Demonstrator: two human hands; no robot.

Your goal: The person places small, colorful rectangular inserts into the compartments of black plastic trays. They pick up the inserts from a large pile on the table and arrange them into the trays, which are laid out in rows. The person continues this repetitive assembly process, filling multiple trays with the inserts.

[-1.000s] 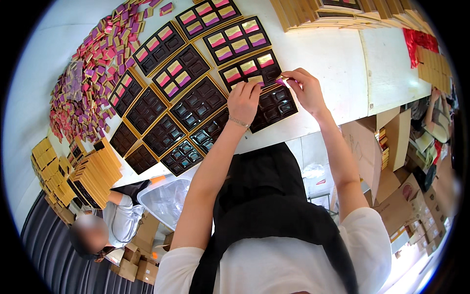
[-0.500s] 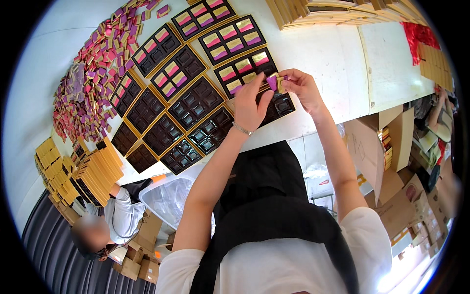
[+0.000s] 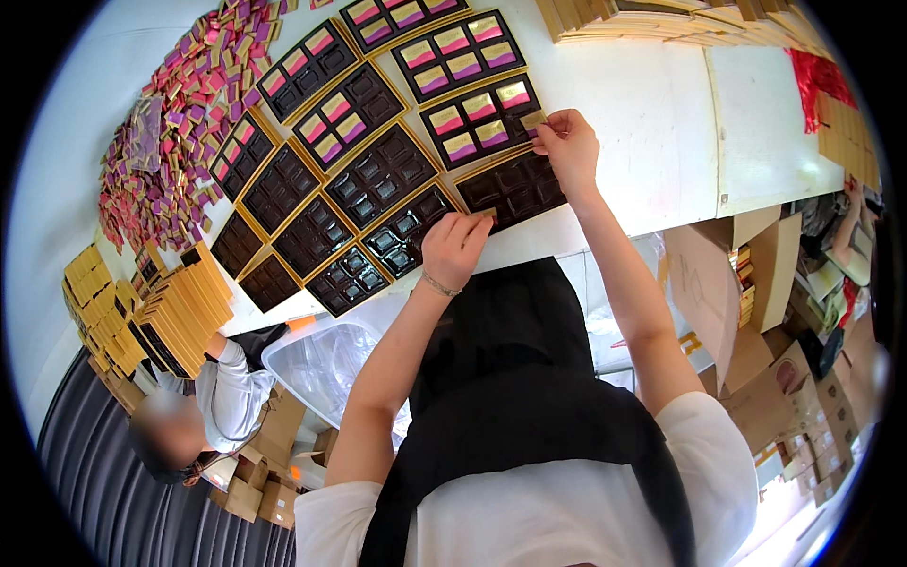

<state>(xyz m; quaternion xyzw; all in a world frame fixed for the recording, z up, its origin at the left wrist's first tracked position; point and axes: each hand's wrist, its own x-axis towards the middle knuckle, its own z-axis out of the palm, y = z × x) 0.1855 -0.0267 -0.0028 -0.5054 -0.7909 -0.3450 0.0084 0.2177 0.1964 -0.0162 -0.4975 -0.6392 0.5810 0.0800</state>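
Wrappers [image 3: 161,142] heaped far left, in our reach | left hand [image 3: 453,248] curled flat on empty dark tray [image 3: 406,236], steadying it | right hand [image 3: 567,142] pinches gold square [image 3: 532,120] at half-filled tray [image 3: 482,118] corner, beside its slots.

I see a small gold-wrapped square [image 3: 532,120] pinched at the lower right corner of a dark tray [image 3: 482,121] whose pockets hold gold, pink and purple pieces. Just below it lies an empty dark brown tray [image 3: 510,189], gold-rimmed, flat on the white surface [image 3: 642,104], near its front edge.
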